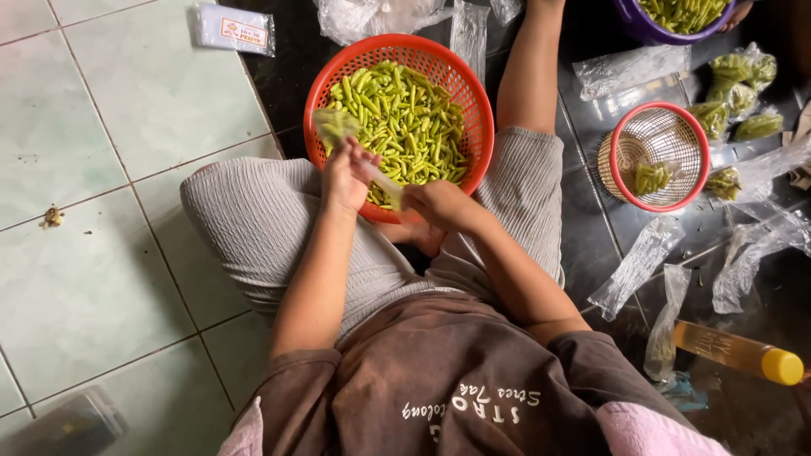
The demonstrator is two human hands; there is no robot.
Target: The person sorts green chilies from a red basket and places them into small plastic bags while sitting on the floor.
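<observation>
On my far left lies a small flat packet (pixel 233 29) on the pale green floor tiles (pixel 76 169), and a little crumb (pixel 52 217) sits on a tile closer to me. My left hand (pixel 345 176) is up over my knee, and its fingers are curled tight around the top of a thin clear bag (pixel 338 127). The bag is blurry, so I cannot tell how much is in it. My right hand (pixel 435 203) is just beside my left hand, with its fingers closed on the lower end of the same bag. Both hands are right at the near edge of the big red basket (pixel 473 93), which sits on the floor between my legs. The basket is full of small green chillies (pixel 405 118). To the right, the floor turns to dark tiles (pixel 591 228). A smaller red basket (pixel 701 143) stands there with only a few chillies in it. Empty clear bags (pixel 638 266) lie flat around it, and some filled bags of chillies (pixel 735 93) are piled beyond it. At the top there is a purple bowl (pixel 634 25) with more chillies. Down near my right side lies a bottle of yellow liquid with a yellow cap (pixel 739 350).
</observation>
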